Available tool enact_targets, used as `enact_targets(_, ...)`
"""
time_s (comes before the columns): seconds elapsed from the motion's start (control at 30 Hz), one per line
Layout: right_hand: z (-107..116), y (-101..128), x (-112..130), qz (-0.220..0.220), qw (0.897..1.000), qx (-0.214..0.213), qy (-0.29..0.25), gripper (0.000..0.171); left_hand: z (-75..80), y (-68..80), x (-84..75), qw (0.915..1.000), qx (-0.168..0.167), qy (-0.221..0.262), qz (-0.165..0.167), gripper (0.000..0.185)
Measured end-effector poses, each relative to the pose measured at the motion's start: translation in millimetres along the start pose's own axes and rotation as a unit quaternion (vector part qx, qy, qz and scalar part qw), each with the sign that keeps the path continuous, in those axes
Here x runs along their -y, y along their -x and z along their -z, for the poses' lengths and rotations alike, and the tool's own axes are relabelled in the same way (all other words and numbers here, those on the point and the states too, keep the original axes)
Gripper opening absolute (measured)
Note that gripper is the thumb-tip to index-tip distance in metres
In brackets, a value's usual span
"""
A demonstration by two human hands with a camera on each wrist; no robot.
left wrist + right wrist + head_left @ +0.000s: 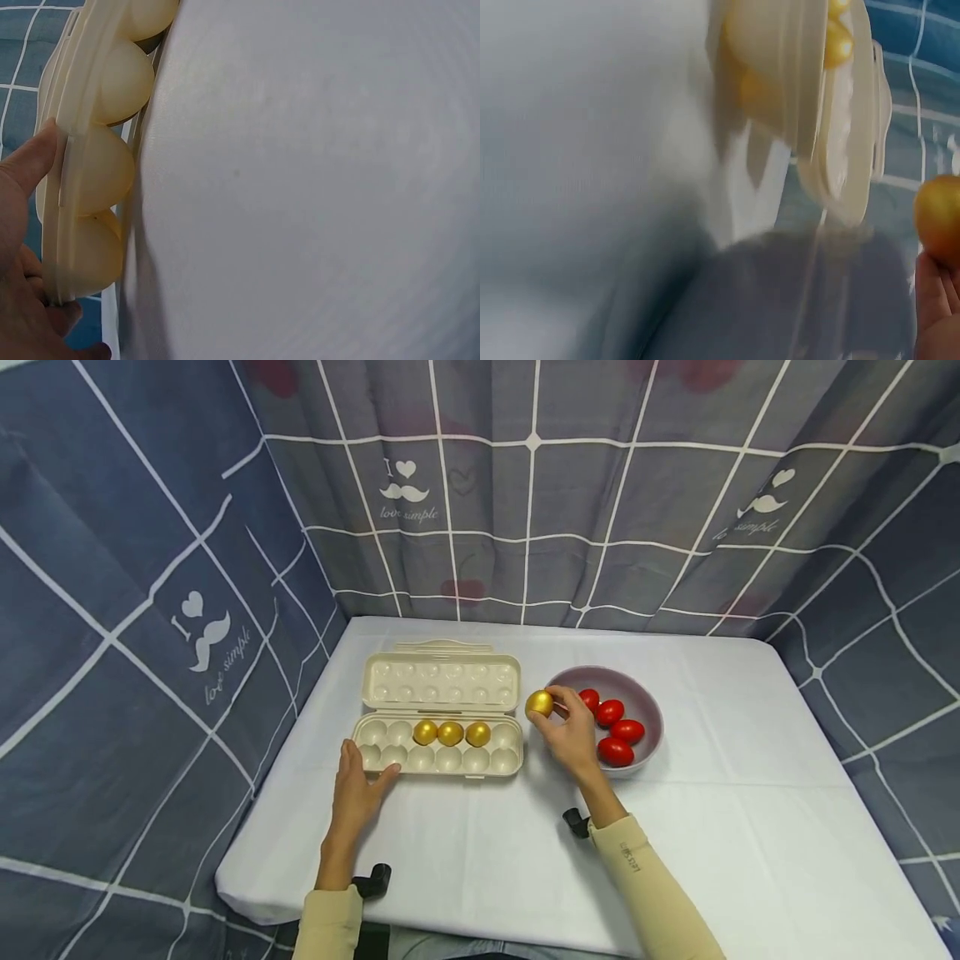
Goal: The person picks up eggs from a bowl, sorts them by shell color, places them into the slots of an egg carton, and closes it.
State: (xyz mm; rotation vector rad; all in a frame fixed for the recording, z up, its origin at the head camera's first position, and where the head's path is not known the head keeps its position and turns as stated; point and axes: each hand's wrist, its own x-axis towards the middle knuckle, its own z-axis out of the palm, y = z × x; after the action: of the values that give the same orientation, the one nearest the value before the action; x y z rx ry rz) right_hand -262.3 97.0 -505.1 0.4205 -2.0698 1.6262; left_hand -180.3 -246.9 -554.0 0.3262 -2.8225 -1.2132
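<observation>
My right hand [572, 731] pinches a golden egg [539, 703] between thumb and fingers, raised at the left rim of a mauve bowl [651, 752]. Several red eggs [627, 732] lie in that bowl; the hand and wrist hide part of it. At the left, a cream egg carton [437, 762] lies with its lid [442, 682] folded back. Three golden eggs [450, 733] sit in its back row of cups. My left hand [358, 793] holds the carton's front left corner, thumb on the front edge and fingers round the left end, as the left wrist view [41, 161] shows.
A white cloth covers the table [720, 852]. Dark checked curtains [480, 485] hang along the back and both sides. Each wrist carries a small black camera [372, 882].
</observation>
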Motion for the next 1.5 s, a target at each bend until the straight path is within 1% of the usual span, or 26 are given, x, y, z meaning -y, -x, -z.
enact_targets(0.13,-15,8,11,0.056,0.998,0.014,0.015,0.042,-0.2,-1.7,-1.0,1.0000,0.000,0.002,0.001,0.107)
enact_targets(0.23,-24,15,14,0.069,0.997,0.030,0.020,0.041,-1.9,-2.6,-2.2,1.0000,0.001,0.007,-0.005,0.108)
enact_targets(0.37,-34,21,6,0.062,0.996,0.049,0.039,0.040,-3.3,-0.5,-3.7,0.9999,-0.007,0.006,-0.013,0.107)
enact_targets(0.53,-41,24,-9,0.064,0.990,0.069,0.108,0.041,-3.0,3.2,-4.6,0.9997,-0.014,0.002,-0.018,0.106)
enact_targets(0.63,-44,25,-16,0.054,0.985,0.081,0.146,0.041,-3.0,3.0,-4.2,0.9998,-0.010,0.004,-0.017,0.107)
enact_targets(0.7,-46,25,-19,0.045,0.983,0.088,0.156,0.040,-3.1,2.2,-3.9,0.9998,-0.010,0.007,-0.015,0.108)
enact_targets(0.9,-49,23,-20,0.015,0.981,0.104,0.166,0.041,-1.3,-0.2,-1.4,0.9999,-0.008,0.008,-0.004,0.109)
enact_targets(1.1,-52,22,-20,-0.009,0.970,0.133,0.203,0.040,-0.1,0.1,-0.2,1.0000,-0.006,0.005,-0.002,0.109)
enact_targets(1.17,-53,23,-21,-0.008,0.966,0.144,0.216,0.041,0.0,-0.1,0.2,1.0000,-0.006,0.003,-0.002,0.109)
enact_targets(1.27,-54,24,-22,0.000,0.956,0.163,0.243,0.038,0.0,-0.3,0.6,1.0000,-0.007,0.000,-0.001,0.108)
enact_targets(1.37,-53,25,-22,0.005,0.949,0.174,0.264,0.035,-0.5,-0.4,1.0,1.0000,-0.005,0.003,-0.001,0.109)
enact_targets(1.5,-53,26,-20,-0.001,0.948,0.174,0.267,0.032,-0.9,-0.6,1.9,1.0000,-0.005,0.005,-0.001,0.109)
